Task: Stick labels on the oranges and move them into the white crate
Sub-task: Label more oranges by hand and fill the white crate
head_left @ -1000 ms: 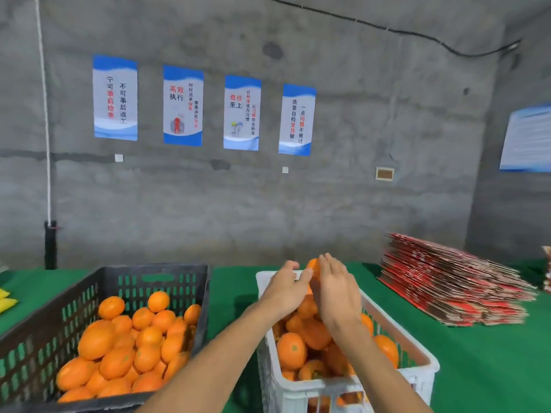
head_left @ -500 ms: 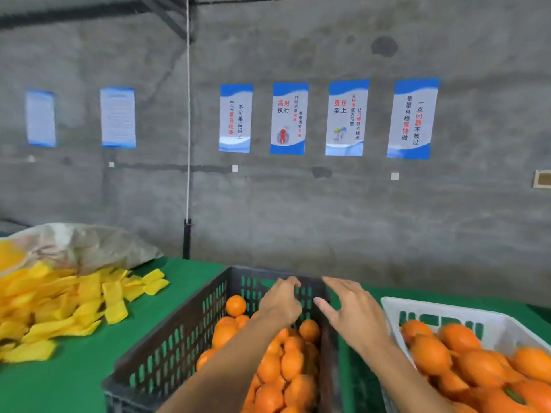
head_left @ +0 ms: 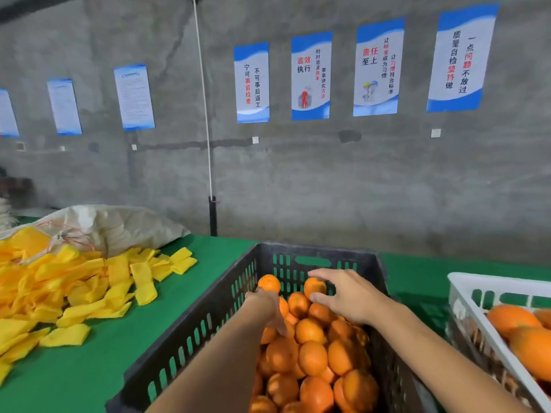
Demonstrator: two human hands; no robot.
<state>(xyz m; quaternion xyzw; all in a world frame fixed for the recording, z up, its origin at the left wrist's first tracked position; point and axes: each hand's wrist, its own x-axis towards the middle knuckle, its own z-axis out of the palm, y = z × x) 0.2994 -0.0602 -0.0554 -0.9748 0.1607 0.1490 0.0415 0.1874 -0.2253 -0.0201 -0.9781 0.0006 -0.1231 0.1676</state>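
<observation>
On green table (head_left: 89, 368), dark crate (head_left: 190, 338); wall posters (head_left: 311, 76) blurry.

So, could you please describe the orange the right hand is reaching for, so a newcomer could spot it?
Start at the dark crate on the green table, left of the white crate. Look at its far end, by the slotted wall. The orange sits between the right hand's thumb and fingers, topmost there; its twin lies left, by the left hand.

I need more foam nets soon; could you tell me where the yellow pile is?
In the head view, the yellow pile lies far left on the green table, beside the white sack, left of the dark crate.
</observation>
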